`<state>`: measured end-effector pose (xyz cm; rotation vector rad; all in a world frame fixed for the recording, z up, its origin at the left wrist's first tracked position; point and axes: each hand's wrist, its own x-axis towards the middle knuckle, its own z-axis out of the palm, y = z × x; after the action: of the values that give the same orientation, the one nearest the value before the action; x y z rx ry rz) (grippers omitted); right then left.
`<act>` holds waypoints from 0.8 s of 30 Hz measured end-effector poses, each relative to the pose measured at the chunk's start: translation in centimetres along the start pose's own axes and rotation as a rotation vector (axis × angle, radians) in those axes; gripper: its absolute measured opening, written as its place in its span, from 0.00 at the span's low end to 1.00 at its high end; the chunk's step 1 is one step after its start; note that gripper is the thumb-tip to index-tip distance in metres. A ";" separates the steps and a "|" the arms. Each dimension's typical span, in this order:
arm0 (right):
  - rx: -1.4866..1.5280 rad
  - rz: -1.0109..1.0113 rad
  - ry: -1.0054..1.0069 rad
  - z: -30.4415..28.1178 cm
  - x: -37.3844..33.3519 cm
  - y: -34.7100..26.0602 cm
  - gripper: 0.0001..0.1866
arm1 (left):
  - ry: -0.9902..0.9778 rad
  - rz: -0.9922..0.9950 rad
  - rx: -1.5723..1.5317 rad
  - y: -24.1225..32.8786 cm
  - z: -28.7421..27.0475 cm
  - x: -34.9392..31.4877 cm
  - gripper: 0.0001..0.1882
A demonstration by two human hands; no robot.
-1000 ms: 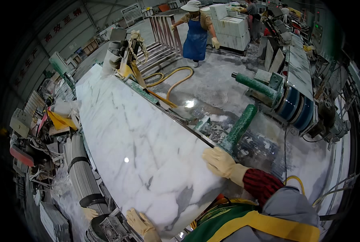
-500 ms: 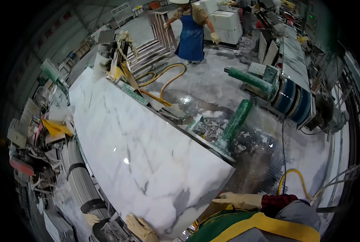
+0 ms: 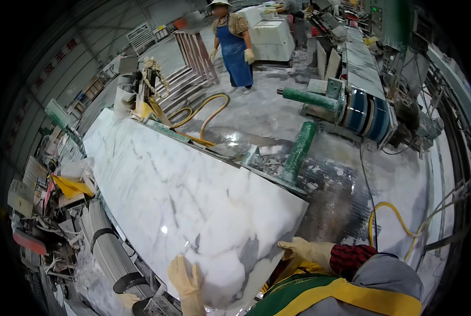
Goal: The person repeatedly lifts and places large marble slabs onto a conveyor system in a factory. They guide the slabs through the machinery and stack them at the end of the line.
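A big white stone slab with grey streaks fills the middle of the frame. It runs from the left side down to the lower middle, and its near end is close to the person.

The two hands are apart, and both wear pale gloves. The left hand is at the lower middle, over the slab's near end. It is not curled round anything; its fingers reach up the frame and the thumb sticks out. The right hand is farther right, at the slab's near edge, with its fingers pointing left. I cannot tell if it grips the edge, because its underside is hidden. A dark red sleeve is at its wrist.

Just past the slab's right edge, a fat green post leans up. A bundle of grey strips with black bands lies at the lower left, beside the slab. A yellow hose loops on the wet floor above the slab. At the top, a person in a blue apron stands near white blocks. Two blue wheels sit at the upper right.
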<state>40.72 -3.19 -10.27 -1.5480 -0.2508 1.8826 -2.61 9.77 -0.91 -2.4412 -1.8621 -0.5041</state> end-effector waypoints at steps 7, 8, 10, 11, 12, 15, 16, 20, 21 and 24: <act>0.055 -0.089 -0.085 0.0 1.0 0.8 0.34 | -0.620 -0.262 -0.134 -1.6 -2.3 7.1 0.38; 0.092 0.012 -0.078 -0.8 2.2 1.3 0.35 | -0.584 -0.215 -0.109 -1.5 -1.9 7.3 0.39; -0.469 -0.328 -0.135 -1.1 2.7 1.9 0.32 | -0.498 -0.201 -0.074 -0.2 -2.9 7.3 0.40; -0.747 -0.492 -0.137 -1.1 2.8 2.1 0.32 | -0.387 -0.164 -0.112 0.2 -3.5 6.9 0.39; -0.735 -0.500 -0.166 -0.5 3.3 2.9 0.33 | -0.280 -0.148 -0.151 -0.3 -4.1 5.3 0.39; -0.410 -0.446 -0.266 0.1 5.2 4.1 0.36 | -0.227 -0.128 -0.093 0.7 -6.8 2.9 0.32; -0.421 -0.491 -0.292 -0.4 5.6 3.6 0.36 | -0.265 -0.172 -0.112 1.9 -8.3 2.7 0.32; -0.959 -0.827 -0.253 -4.8 0.7 3.4 0.35 | -0.447 -0.289 -0.248 7.6 -12.5 2.9 0.32; -0.970 -0.973 -0.230 -6.0 1.8 3.3 0.35 | -0.434 -0.308 -0.260 8.7 -13.6 2.7 0.33; -0.152 -0.803 -0.482 -11.0 4.3 2.4 0.31 | -0.317 -0.266 -0.288 12.7 -12.6 4.8 0.36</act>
<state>49.72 -5.31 -18.07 -0.8374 -1.0743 1.5450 7.54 7.87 14.50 -2.5875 -2.4181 -0.4426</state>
